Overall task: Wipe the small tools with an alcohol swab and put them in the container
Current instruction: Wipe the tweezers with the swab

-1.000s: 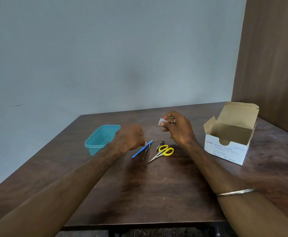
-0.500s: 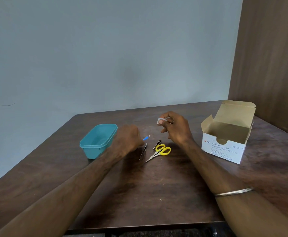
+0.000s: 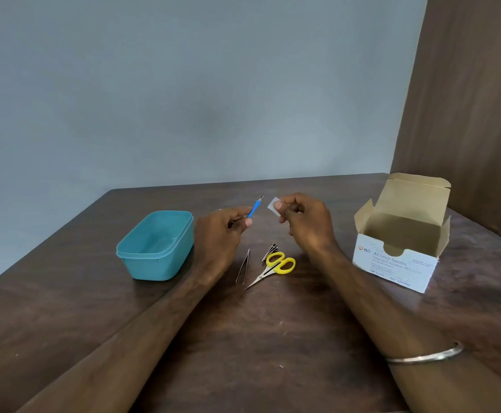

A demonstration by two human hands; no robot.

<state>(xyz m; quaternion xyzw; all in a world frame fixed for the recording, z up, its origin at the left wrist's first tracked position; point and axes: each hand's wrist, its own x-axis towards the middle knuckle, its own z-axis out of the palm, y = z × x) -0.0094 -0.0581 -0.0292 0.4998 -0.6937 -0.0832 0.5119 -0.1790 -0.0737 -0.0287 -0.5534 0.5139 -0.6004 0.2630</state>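
Observation:
My left hand (image 3: 224,231) holds a thin blue-handled tool (image 3: 255,207) above the table, its dark tip pointing up and to the right. My right hand (image 3: 304,223) pinches a small white alcohol swab (image 3: 273,203) a short gap to the right of that tip. Below the hands on the table lie steel tweezers (image 3: 243,266), yellow-handled scissors (image 3: 274,267) and a small metal nail clipper (image 3: 270,251). The teal container (image 3: 142,257) stands open and empty to the left of my left hand.
An open white and cardboard box of alcohol swabs (image 3: 398,263) stands at the right. The dark wooden table (image 3: 243,338) meets a grey wall behind and a brown wooden panel (image 3: 475,114) at the right. A metal bangle (image 3: 428,356) sits on my right wrist.
My left hand took the blue-handled tool off the table and raised it toward the swab. My right hand stayed up with the swab. The tweezers, scissors and clipper stayed put.

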